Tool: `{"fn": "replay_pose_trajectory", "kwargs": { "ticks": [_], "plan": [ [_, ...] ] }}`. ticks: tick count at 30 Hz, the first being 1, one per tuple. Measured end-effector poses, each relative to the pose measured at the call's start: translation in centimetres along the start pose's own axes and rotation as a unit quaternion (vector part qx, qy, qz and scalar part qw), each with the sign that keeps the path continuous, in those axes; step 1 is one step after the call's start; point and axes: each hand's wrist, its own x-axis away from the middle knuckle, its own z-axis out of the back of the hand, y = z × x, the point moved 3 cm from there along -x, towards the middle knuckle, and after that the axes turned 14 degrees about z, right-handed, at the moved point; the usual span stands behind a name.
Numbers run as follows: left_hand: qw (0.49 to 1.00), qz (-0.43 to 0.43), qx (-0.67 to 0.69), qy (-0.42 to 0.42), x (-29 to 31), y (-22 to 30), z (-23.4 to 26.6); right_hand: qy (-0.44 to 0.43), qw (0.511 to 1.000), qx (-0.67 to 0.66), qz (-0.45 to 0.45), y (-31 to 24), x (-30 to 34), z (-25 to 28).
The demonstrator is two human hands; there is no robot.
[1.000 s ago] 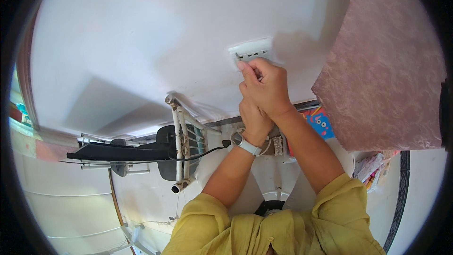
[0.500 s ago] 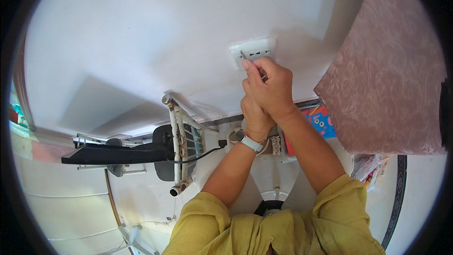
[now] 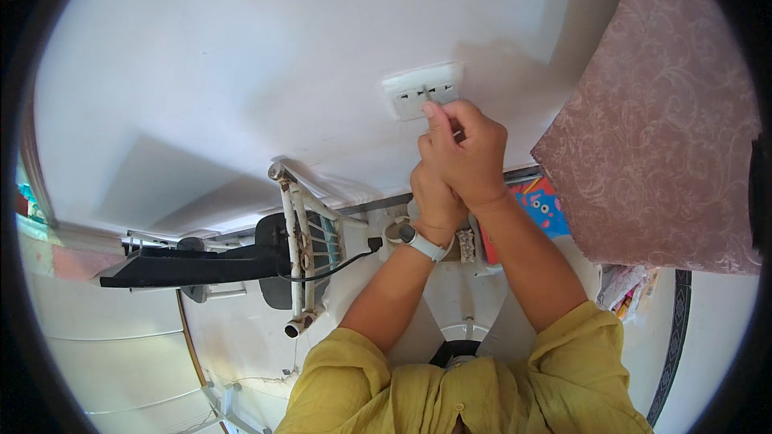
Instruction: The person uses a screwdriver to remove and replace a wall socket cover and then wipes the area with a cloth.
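A white wall socket panel (image 3: 426, 80) with a row of dark openings is set in the pale wall ahead. My right hand (image 3: 470, 149) is closed, thumb and forefinger pinching a thin metal rod (image 3: 425, 92) like a screwdriver's shaft. The rod's tip is over the panel, by an opening left of the middle; I cannot tell whether it touches. Below and partly under the right hand, my left hand (image 3: 436, 197) is curled against it, wearing a white-strapped watch (image 3: 420, 243). Most of its fingers, and whatever is inside them, are hidden.
To the left stand a worn white metal rack (image 3: 301, 233) and a long black object (image 3: 193, 264). A black cable (image 3: 346, 264) ends in a plug beside them. Patterned pink cloth (image 3: 667, 128) hangs at the right, above a blue-and-red picture item (image 3: 544, 207).
The rod's tip has shifted right along the panel, from the leftmost opening towards the one beside it. Both hands moved slightly right with it, still pressed together.
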Motion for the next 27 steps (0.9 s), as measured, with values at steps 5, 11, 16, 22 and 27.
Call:
{"fn": "replay_pose_trajectory", "kwargs": {
  "ticks": [5,11,16,22,27],
  "plan": [
    [0.994,-0.043,-0.099,0.009,0.1,0.4,-0.1,0.004,1.000,-0.016,-0.009,0.3,0.1,-0.4],
    [0.994,-0.058,-0.087,0.010,0.3,1.0,1.6,-0.014,0.999,-0.010,0.039,-0.6,0.1,-0.8],
    [0.994,-0.032,-0.103,-0.014,0.5,1.2,1.1,0.006,0.997,-0.033,-0.072,-0.4,0.4,-0.1],
    [0.995,-0.076,-0.051,0.043,0.3,0.9,1.8,-0.026,0.999,-0.001,0.042,-0.9,0.0,-1.0],
    [0.990,-0.075,-0.120,-0.023,0.1,2.3,0.7,0.023,0.999,-0.006,-0.047,-0.5,-0.3,1.3]
  ]
}}
